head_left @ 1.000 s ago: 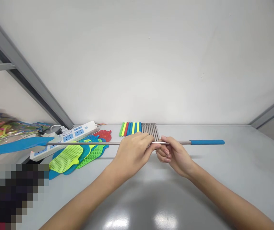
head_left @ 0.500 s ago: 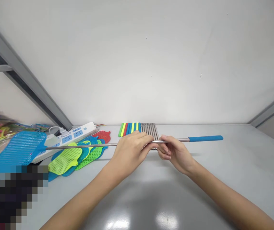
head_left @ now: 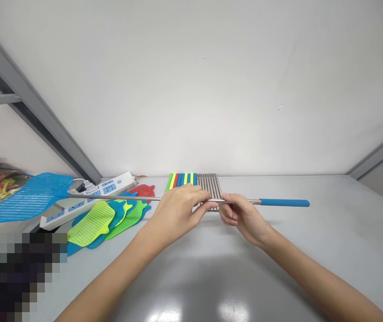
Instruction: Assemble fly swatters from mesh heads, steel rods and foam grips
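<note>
Right of the white power strip (head_left: 112, 184), I have the left hand (head_left: 179, 206) and right hand (head_left: 245, 218) pinching a metal rod (head_left: 144, 198) that reaches across the strip, its blue swatter head (head_left: 27, 199) newly lifted beside the strip's left end, so this handling seems unfinished.

Left grip (head_left: 179, 208) and right grip (head_left: 245, 216) hold a blue swatter (head_left: 32, 200) by its metal rod (head_left: 215, 201) above a table (head_left: 325, 241).

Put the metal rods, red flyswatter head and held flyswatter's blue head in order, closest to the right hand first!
Head view, from the right hand:
1. Metal rods: just beyond, slightly left.
2. Red flyswatter head: farther left.
3. Held flyswatter's blue head: far left.
</note>
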Motion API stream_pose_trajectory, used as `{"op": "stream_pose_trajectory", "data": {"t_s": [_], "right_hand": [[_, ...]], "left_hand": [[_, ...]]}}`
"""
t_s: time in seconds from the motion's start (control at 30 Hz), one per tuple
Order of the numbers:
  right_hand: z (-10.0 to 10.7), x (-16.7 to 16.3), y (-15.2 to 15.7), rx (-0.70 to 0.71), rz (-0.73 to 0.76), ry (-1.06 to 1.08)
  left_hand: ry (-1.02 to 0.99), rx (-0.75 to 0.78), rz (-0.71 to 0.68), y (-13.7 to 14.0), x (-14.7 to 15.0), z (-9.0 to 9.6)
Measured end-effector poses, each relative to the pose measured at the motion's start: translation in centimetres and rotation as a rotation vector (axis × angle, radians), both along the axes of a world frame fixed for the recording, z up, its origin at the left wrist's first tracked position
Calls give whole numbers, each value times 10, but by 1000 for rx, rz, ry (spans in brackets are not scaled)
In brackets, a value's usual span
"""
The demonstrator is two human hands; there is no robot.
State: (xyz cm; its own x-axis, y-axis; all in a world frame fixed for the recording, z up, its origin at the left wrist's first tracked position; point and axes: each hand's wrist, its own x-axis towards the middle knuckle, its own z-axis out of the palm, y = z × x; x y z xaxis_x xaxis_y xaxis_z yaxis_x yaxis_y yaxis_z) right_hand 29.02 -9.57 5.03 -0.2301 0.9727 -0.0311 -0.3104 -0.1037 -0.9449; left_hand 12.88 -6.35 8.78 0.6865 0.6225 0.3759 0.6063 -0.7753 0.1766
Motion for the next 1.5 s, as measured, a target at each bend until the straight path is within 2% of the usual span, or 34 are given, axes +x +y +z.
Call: {"op": "stream_pose_trajectory", "data": {"t_s": [0.47, 0.7, 0.87, 1.0, 1.3, 1.5], "right_hand": [[-3, -1, 1, -22, 10, -37], [1, -2, -1, 0, -74, -20], [8, -1, -4, -62, -63, 20], [9, 1, -3, -100, -62, 39], [10, 8, 5, -79, -76, -9], [6, 14, 8, -74, -87, -4]], "left_hand": [[27, -109, 41, 1, -2, 0], [53, -44, 86, 3, 0, -1], [90, -13, 103, 4, -1, 5], [124, -72, 97, 9, -4, 6], [107, -180, 105, 20, -15, 11], [131, -253, 139, 32, -24, 7]]}}
